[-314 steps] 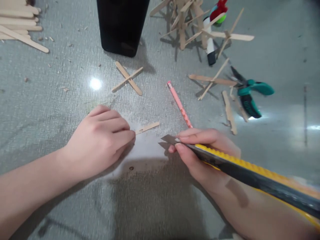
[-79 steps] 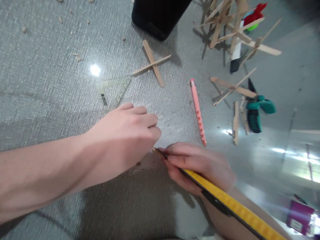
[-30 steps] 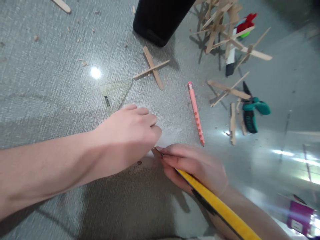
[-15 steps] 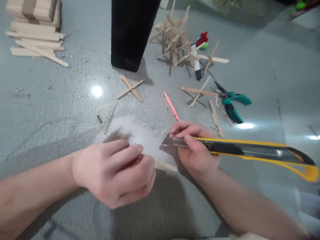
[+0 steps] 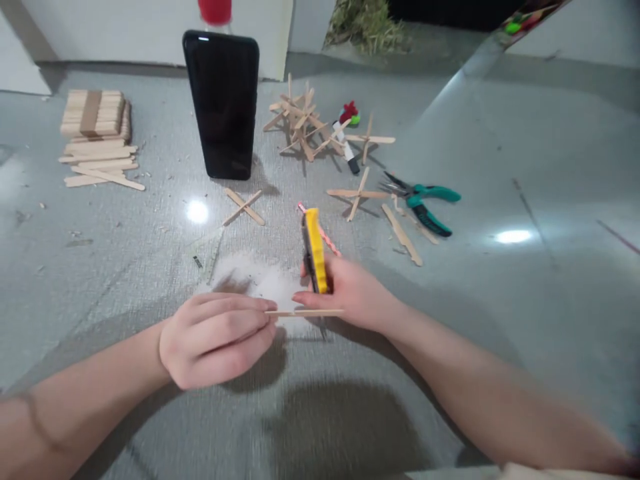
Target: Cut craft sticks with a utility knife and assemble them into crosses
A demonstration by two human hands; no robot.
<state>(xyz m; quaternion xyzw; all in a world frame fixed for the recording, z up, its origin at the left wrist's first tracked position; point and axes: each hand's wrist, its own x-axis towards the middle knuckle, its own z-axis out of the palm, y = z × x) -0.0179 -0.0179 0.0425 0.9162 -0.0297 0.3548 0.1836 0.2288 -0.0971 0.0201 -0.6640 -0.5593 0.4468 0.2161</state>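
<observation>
Between the thumb and fingers of my left hand (image 5: 220,339) is one end of a popsicle stick (image 5: 317,313), held edge-on above the floor and pointing right, with a small notch along it. My right hand (image 5: 345,293) is closed around a yellow and black utility knife (image 5: 315,250), its handle tilted up and away. The blade end shows below the stick, close behind it. White powder (image 5: 260,275) lies on the floor beyond my hands. A pink pencil-like stick (image 5: 329,241) lies partly behind the knife.
A black phone (image 5: 223,107) stands upright against a red-capped bottle (image 5: 215,10). Bundled popsicle sticks (image 5: 107,113) lie at left. A crossed pair (image 5: 243,207) is near the phone; a stick structure (image 5: 303,123), a marker (image 5: 346,148) and teal pliers (image 5: 425,200) lie right.
My right hand has turned the knife from pointing right to upright and moved left, close to the stick. The stick in my left hand now shows. The camera view has shifted, showing more background.
</observation>
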